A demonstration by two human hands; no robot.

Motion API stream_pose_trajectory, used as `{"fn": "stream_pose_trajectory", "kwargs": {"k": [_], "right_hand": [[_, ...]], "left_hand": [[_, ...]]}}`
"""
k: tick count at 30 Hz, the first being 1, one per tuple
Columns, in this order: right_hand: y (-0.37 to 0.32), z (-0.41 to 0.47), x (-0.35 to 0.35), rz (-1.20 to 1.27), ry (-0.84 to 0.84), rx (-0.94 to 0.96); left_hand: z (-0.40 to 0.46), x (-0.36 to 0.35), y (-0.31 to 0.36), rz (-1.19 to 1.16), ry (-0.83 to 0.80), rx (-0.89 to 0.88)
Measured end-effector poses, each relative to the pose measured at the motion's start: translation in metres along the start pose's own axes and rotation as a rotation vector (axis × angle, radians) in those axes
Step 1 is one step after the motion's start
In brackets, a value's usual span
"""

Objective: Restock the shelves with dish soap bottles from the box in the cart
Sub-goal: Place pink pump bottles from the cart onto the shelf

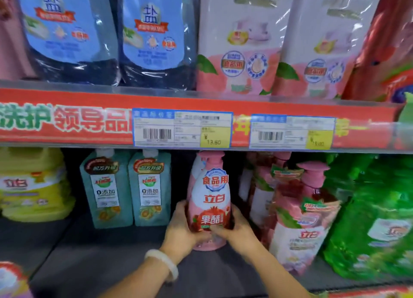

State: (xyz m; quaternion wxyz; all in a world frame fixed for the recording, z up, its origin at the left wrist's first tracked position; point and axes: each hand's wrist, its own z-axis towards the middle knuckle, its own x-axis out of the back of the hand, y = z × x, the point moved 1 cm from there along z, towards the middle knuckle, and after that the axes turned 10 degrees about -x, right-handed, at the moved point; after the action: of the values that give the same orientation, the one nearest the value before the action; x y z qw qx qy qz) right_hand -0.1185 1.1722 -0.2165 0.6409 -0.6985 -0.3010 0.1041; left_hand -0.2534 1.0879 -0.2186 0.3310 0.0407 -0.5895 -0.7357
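A pink and white dish soap bottle with a pink pump top stands upright on the dark lower shelf. My left hand wraps its lower left side and my right hand wraps its lower right side. A pale bangle sits on my left wrist. Behind the bottle another pink one is partly hidden. More pink pump bottles in clear wrap stand just to the right. The box and the cart are out of view.
Two teal bottles stand left of the held bottle, and a yellow jug sits at far left. Green bags fill the right. The red shelf edge with price tags hangs just above the pump top. Refill pouches line the upper shelf.
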Motion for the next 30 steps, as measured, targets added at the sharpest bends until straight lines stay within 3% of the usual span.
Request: {"fn": "stream_pose_trajectory", "kwargs": {"k": [17,21,25,30], "right_hand": [[-0.007,0.004,-0.001,-0.024,0.014,0.083],[0.013,-0.007,-0.005,-0.12,0.174,0.116],[0.03,-0.033,-0.024,-0.194,0.335,0.048],[0.009,-0.071,-0.085,-0.482,0.158,0.242]], "left_hand": [[-0.002,-0.011,0.009,0.032,0.03,0.117],[-0.026,-0.011,0.003,0.178,0.051,0.112],[-0.063,0.001,0.009,0.471,-0.077,-0.016],[-0.11,0.05,0.008,0.725,-0.219,-0.135]]}}
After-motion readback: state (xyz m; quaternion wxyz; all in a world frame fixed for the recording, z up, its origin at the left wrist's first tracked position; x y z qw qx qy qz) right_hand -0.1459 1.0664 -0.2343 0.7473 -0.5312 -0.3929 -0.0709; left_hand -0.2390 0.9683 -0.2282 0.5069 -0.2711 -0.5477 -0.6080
